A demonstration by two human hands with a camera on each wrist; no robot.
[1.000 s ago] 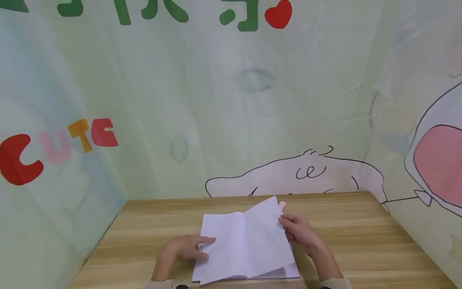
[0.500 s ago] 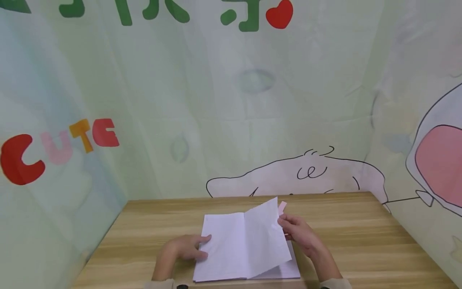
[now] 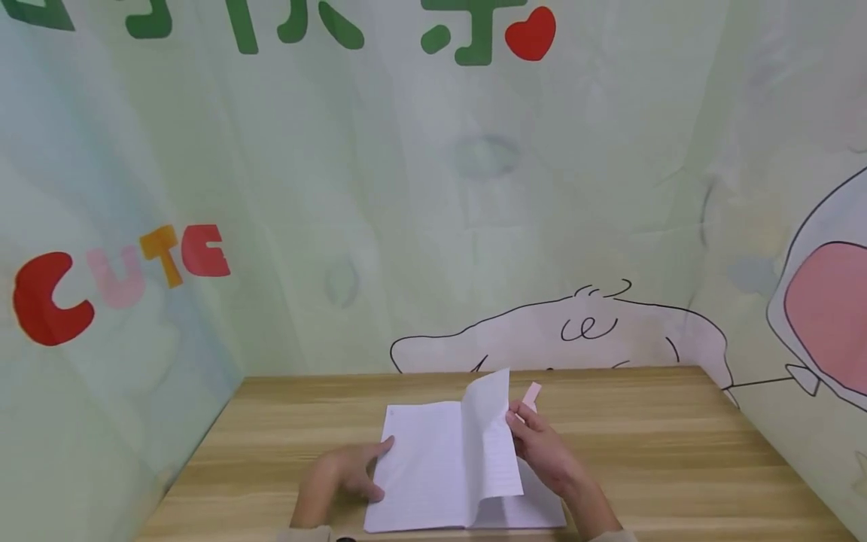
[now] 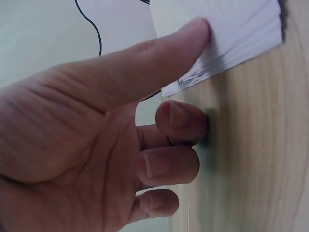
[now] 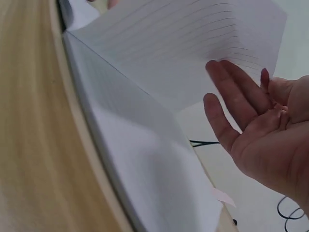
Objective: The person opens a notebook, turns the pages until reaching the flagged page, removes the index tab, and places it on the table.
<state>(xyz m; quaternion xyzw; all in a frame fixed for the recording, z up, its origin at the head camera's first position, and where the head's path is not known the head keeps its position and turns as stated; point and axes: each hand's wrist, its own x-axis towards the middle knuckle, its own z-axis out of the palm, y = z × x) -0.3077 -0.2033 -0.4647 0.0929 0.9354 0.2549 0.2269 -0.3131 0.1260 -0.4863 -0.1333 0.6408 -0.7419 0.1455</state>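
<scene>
An open white lined notebook [image 3: 427,467] lies near the front edge of the wooden table [image 3: 677,452]. My left hand [image 3: 342,476] rests at its left edge; in the left wrist view the thumb [image 4: 159,58] lies straight on the page stack [image 4: 231,38] and the other fingers curl against the table. My right hand [image 3: 535,444] stands behind a lifted page [image 3: 491,433], which is nearly upright. In the right wrist view its straight fingers [image 5: 231,101] touch the back of that page [image 5: 193,53]. A pink tab [image 3: 531,393] sticks out behind the page.
Printed fabric walls close in the table on the left, back and right. Bare wood stretches to both sides of the notebook and behind it. The notebook's near edge lies close to the table's front edge.
The lifted page has swung from a low slant on the right up to nearly upright, moving left. My right hand followed it leftward. The left hand stayed at the notebook's left edge.
</scene>
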